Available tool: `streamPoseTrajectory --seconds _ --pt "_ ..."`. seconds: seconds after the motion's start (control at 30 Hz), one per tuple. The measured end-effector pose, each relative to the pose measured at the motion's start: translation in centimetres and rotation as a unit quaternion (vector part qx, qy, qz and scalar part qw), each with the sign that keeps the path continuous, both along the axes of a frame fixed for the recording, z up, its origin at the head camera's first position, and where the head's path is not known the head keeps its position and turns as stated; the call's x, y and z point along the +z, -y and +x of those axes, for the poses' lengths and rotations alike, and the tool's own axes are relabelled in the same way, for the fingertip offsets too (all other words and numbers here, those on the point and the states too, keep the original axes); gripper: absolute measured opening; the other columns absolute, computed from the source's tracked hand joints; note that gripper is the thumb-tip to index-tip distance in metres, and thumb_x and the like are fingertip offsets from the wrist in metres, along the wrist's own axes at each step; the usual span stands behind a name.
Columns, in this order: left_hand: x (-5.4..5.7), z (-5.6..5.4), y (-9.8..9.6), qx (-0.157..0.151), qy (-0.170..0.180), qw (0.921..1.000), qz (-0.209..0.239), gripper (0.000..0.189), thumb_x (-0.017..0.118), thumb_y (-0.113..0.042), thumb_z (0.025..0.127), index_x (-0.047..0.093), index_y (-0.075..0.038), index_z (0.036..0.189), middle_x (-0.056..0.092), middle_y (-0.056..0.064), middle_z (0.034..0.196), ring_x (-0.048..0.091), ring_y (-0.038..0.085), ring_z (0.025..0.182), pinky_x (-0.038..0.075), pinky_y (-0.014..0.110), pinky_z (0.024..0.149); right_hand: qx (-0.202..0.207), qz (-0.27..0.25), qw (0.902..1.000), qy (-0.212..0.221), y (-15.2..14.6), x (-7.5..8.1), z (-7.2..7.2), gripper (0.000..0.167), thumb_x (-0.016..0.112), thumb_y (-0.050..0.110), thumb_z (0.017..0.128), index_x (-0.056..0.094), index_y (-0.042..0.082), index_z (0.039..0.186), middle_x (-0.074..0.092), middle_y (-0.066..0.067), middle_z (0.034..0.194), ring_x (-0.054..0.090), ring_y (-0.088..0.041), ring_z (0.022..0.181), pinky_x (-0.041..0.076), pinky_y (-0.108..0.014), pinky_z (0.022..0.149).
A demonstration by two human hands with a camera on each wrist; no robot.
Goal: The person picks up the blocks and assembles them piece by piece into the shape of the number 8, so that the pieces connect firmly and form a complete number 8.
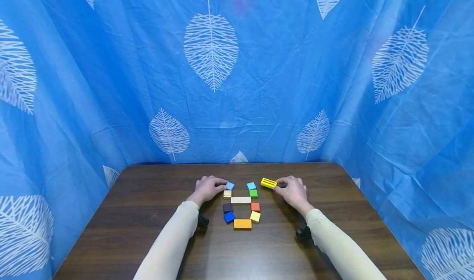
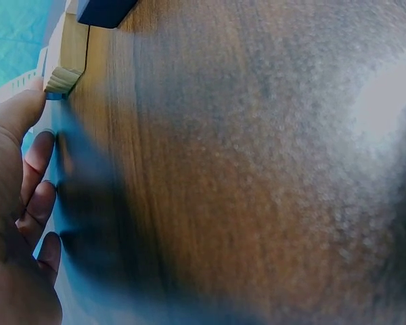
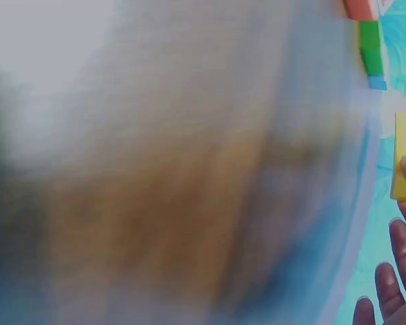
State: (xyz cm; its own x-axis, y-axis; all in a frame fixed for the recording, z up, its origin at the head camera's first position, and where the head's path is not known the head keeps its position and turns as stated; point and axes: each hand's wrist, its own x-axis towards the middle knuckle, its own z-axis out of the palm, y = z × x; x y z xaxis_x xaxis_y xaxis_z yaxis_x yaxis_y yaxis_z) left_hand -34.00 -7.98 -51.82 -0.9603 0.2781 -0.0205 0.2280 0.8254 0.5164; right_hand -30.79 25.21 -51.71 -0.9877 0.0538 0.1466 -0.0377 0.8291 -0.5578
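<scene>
My left hand [image 1: 207, 188] pinches a light blue block [image 1: 230, 186] between thumb and forefinger, at the upper left of a figure of blocks. Just below that block lies a ridged wooden block [image 1: 227, 194], also seen beyond the thumb as a ridged wooden block [image 2: 66, 64] in the left wrist view. My right hand [image 1: 291, 190] grips one end of a yellow block with red stripes [image 1: 268, 183]. In the right wrist view, the yellow block [image 3: 402, 152] is held by thumb and forefinger, its other fingers spread loosely below.
Between the hands lie a second light blue block [image 1: 251, 186], a green block [image 1: 253, 194], a long pale block [image 1: 241, 200], a red block [image 1: 255, 207], a dark block [image 1: 227, 208], a blue block [image 1: 229, 218], a light yellow block [image 1: 255, 217] and an orange block [image 1: 242, 225].
</scene>
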Motion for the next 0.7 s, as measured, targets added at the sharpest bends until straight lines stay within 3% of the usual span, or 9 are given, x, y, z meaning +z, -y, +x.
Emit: streamPoseTrajectory --seconds 0.4,0.7 --pt "-0.4 0.0 0.0 0.005 0.000 1.0000 0.006 0.032 0.067 -0.037 0.100 0.073 -0.028 0.130 0.066 0.004 0.128 0.048 0.031 0.120 0.030 0.057 0.107 0.066 -0.014 0.9975 -0.019 2.6 0.6 -2.6 0.033 0.080 0.033 0.089 0.078 0.016 0.117 0.066 -0.008 0.120 0.045 -0.033 0.119 0.032 -0.058 0.100" --pt "-0.5 -0.1 0.1 0.009 -0.002 0.9999 0.006 0.032 0.067 -0.036 0.100 0.073 -0.027 0.130 0.066 0.004 0.129 0.048 0.031 0.120 0.030 0.058 0.107 0.094 0.024 0.9951 -0.019 5.8 1.3 -4.0 0.029 0.079 0.033 0.090 0.078 0.019 0.115 0.068 -0.002 0.114 0.047 -0.029 0.116 0.034 -0.056 0.098"
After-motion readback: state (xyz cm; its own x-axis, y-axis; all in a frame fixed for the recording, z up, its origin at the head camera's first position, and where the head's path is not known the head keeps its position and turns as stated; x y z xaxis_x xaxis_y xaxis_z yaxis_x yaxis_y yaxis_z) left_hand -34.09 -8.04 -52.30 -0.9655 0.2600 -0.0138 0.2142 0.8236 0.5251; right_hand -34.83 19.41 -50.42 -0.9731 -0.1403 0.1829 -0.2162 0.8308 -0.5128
